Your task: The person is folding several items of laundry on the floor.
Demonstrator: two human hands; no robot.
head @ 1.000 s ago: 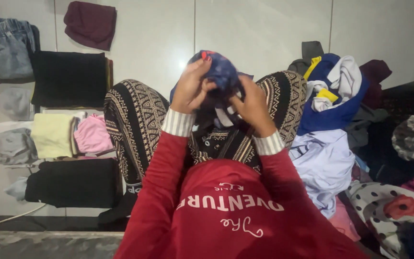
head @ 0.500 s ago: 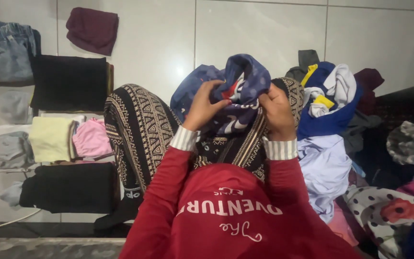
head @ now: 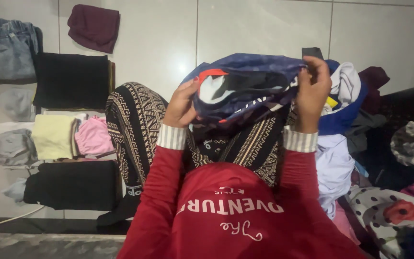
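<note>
White floor tiles (head: pixel 259 29) lie below as my left hand (head: pixel 182 104) and right hand (head: pixel 312 91) pinch a blue garment (head: pixel 250 88), stretched between them.

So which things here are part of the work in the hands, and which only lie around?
In hand:
left hand
right hand
navy patterned garment, stretched between both

Lying about:
folded black piece
jeans
yellow cloth
pink cloth
unsorted heap

Left hand (head: pixel 180 106) fingertips hidden behind the navy garment (head: pixel 245 86)
</note>
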